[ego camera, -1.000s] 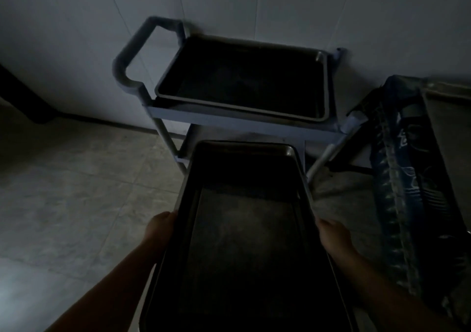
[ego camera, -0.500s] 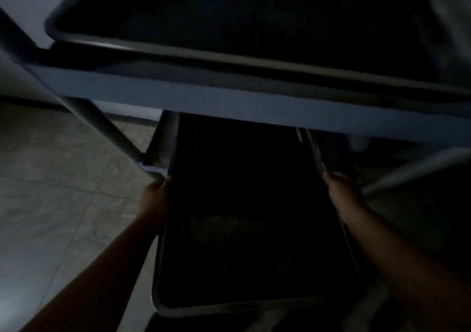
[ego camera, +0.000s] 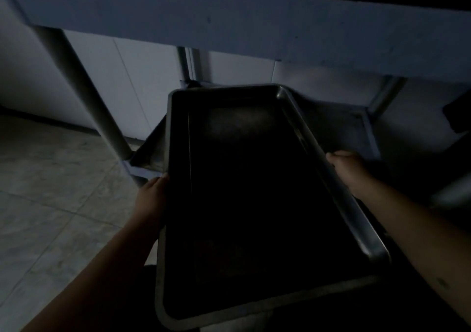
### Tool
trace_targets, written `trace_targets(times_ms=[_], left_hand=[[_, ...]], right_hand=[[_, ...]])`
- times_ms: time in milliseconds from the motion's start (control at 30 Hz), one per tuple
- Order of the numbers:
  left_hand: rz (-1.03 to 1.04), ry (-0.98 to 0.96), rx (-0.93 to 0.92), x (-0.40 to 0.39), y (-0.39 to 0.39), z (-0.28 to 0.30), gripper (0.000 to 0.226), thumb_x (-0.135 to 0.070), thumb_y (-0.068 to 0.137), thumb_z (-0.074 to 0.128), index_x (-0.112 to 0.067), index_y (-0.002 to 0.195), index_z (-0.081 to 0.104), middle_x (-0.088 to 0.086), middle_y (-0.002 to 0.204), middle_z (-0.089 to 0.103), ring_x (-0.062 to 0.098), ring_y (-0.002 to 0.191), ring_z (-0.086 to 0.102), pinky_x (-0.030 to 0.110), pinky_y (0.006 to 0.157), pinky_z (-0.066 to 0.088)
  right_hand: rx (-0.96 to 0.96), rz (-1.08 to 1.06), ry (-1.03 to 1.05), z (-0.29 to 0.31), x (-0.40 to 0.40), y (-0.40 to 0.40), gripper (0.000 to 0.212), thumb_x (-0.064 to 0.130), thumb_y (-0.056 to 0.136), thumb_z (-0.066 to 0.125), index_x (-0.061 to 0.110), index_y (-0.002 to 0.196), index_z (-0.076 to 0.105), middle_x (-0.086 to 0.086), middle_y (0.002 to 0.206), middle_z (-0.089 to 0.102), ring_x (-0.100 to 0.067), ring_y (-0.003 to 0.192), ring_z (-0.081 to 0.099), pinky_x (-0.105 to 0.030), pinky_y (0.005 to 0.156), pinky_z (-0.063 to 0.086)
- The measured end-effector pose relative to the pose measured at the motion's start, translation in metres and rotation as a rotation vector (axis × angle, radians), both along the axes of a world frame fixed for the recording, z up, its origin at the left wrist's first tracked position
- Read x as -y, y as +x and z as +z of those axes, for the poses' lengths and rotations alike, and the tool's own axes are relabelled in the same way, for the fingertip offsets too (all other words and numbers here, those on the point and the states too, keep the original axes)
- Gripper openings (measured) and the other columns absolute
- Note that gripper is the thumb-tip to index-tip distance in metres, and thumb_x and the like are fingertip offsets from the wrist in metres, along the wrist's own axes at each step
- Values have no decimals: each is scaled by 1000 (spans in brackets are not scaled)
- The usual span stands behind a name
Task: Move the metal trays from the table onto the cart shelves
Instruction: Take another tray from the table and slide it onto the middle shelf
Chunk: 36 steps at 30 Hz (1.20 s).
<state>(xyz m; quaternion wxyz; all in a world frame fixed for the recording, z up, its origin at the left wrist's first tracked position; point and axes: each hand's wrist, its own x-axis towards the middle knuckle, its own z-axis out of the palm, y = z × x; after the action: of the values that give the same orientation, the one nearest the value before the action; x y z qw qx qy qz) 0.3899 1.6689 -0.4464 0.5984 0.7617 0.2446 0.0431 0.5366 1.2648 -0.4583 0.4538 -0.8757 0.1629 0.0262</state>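
In dim light I hold a dark rectangular metal tray (ego camera: pixel 339 176) by its two long sides. My left hand (ego camera: pixel 153 194) grips the left rim and my right hand (ego camera: pixel 349 171) grips the right rim. The tray is tilted, its far end poking under the cart's top shelf (ego camera: pixel 229 17) and over the lower cart shelf (ego camera: pixel 339 125). The tray's near end juts out toward me. Whether its far end touches the lower shelf cannot be told.
A grey cart leg (ego camera: pixel 84 97) stands left of the tray, another leg (ego camera: pixel 384 97) at the right. Pale wall panels (ego camera: pixel 142 81) lie behind the cart. Tiled floor (ego camera: pixel 51 191) stretches to the left. Something dark (ego camera: pixel 458 112) sits at the right edge.
The view has dropped lower and closer to the cart; the top shelf now fills the upper edge. The tray has gone further under it, and its far end now shows above the lower shelf.
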Motion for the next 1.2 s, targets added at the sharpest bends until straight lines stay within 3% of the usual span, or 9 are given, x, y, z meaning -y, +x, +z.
trace_targets(times_ms=[133,300,433,567,667,733,867,1033,1200], left_hand=[[107,-203,-4,6,-13,2,25,-33,95,53,-16,86,70,8,81,68,19,69,66,34,63,52],[182,-326,21,12,-28,-11,33,-43,96,49,-19,96,71,5,81,73,19,67,71,30,50,55],[238,-237,60,25,-34,-15,30,-46,93,49,-27,86,71,-1,75,72,17,66,70,30,51,53],[306,-268,55,38,-41,-14,32,-44,95,48,-18,96,68,4,83,69,22,76,67,35,60,52],[304,-317,66,48,-43,-13,32,-44,93,48,-20,96,68,5,88,71,22,79,69,38,63,55],[309,-332,94,53,-42,-11,26,-42,89,50,-25,84,70,1,82,70,18,72,68,33,57,54],[297,-247,94,67,-41,-10,29,-31,96,42,-14,100,66,13,107,66,30,95,65,35,68,53],[327,-337,88,88,-40,-3,46,-32,103,35,2,130,48,28,131,53,45,120,50,51,100,43],[287,-592,127,124,-27,2,27,-23,102,40,-6,93,58,8,79,58,27,73,58,27,56,46]], right_hand=[[52,65,-152,9,-8,6,39,34,86,54,1,66,52,-15,63,53,-26,66,53,-33,60,37],[41,164,-300,18,-28,34,39,41,80,47,6,64,53,-6,61,52,-24,73,57,-31,63,36],[18,238,-498,33,-46,42,42,43,86,41,6,86,63,-21,104,66,-37,96,62,-37,81,47],[57,190,-745,59,-43,-10,49,50,92,35,17,123,55,-18,137,47,-41,123,45,-47,103,36],[486,-243,-583,52,-30,-111,49,45,85,54,16,125,52,-18,132,47,-32,116,43,-37,97,34],[593,-543,-267,26,-31,-187,52,37,83,63,6,122,49,-26,126,48,-30,111,43,-32,92,31],[15,-484,296,-19,-41,-240,47,35,96,49,6,133,48,-14,123,54,-31,113,53,-28,93,36],[40,-465,496,-4,-34,-205,19,42,91,54,27,83,63,-5,99,65,-29,97,60,-51,93,50],[26,-454,422,11,0,-123,27,38,91,56,13,85,65,-13,87,63,-29,81,61,-34,71,48]])
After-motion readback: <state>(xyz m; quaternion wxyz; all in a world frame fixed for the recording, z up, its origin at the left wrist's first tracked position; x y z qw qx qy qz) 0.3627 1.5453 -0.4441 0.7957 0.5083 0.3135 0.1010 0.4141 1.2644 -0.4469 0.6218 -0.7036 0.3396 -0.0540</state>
